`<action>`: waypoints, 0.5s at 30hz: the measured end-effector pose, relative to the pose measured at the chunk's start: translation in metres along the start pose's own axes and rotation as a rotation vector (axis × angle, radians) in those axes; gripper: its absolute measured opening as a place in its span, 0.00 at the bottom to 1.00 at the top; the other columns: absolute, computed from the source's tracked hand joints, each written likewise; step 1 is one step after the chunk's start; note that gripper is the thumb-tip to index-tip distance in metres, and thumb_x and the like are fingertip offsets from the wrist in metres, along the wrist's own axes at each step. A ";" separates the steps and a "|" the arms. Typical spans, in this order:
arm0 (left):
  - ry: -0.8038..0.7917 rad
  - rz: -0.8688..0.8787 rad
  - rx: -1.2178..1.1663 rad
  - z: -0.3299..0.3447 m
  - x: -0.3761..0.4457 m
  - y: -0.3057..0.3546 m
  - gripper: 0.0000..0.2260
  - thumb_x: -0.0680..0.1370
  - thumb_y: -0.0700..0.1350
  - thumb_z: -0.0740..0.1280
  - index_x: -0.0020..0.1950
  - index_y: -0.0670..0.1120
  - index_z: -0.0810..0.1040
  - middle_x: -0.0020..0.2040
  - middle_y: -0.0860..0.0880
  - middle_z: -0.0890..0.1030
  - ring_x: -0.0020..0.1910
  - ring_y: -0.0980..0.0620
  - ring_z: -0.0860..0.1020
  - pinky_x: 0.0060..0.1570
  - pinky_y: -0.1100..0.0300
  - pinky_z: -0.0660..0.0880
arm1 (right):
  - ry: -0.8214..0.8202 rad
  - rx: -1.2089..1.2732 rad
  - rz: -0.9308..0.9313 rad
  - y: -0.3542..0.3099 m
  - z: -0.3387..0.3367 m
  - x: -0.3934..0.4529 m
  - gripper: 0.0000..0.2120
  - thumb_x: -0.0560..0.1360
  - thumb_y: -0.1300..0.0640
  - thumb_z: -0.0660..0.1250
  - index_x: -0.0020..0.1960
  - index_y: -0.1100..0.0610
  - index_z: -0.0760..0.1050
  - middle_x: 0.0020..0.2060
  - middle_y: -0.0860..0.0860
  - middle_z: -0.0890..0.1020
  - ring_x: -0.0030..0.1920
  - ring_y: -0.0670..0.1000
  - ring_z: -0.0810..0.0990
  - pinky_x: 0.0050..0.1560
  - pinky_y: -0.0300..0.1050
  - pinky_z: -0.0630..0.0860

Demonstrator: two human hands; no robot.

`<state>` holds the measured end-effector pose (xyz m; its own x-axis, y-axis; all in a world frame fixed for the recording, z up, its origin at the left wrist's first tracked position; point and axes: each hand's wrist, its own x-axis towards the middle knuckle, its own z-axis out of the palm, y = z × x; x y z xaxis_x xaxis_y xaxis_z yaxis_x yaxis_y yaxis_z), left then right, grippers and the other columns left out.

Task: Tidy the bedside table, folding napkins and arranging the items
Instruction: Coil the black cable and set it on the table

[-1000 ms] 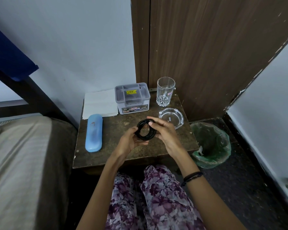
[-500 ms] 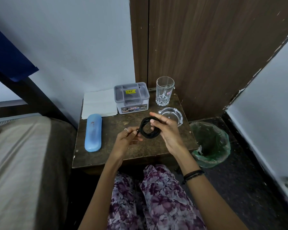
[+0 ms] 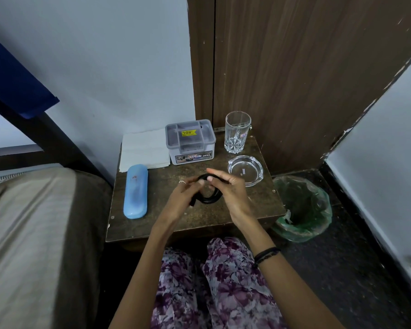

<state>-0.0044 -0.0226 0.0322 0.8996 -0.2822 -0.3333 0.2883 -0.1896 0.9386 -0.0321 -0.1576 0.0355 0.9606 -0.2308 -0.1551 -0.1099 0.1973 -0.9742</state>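
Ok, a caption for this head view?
Both hands, left hand and right hand, hold a coiled black cable above the bedside table.

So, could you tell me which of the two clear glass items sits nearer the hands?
The low round clear glass ashtray; the tall clear drinking glass stands behind it.

Dim, cool, even light with soft shadows and no harsh glare. Wide-angle distortion bends the door frame (image 3: 201, 58) and walls at the edges; the floral trousers (image 3: 223, 288) look slightly blurred.
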 end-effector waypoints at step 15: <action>0.389 0.047 0.090 -0.024 0.021 -0.012 0.09 0.77 0.35 0.61 0.55 0.42 0.73 0.53 0.42 0.79 0.51 0.45 0.78 0.50 0.53 0.76 | -0.065 -0.150 0.186 0.027 0.023 0.035 0.14 0.75 0.66 0.66 0.60 0.65 0.74 0.44 0.53 0.78 0.49 0.51 0.80 0.47 0.38 0.79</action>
<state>0.0192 -0.0039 0.0163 0.9733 0.0809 -0.2149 0.2290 -0.2718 0.9347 0.0039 -0.1388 0.0071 0.9342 -0.1409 -0.3278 -0.3183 0.0861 -0.9441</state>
